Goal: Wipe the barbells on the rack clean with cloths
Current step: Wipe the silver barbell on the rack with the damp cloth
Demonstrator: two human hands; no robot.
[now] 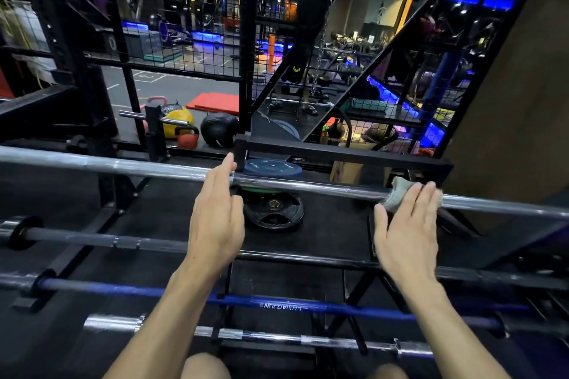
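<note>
While steadied, right hand [406, 234] presses fuzzy cloth [397, 194].

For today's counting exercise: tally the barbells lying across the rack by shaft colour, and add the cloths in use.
Silver or chrome barbells: 2, the top bar and the nearest bar
Dark grey barbells: 1
Blue barbells: 1
Cloths: 1, under the right hand
Total: 5
</note>
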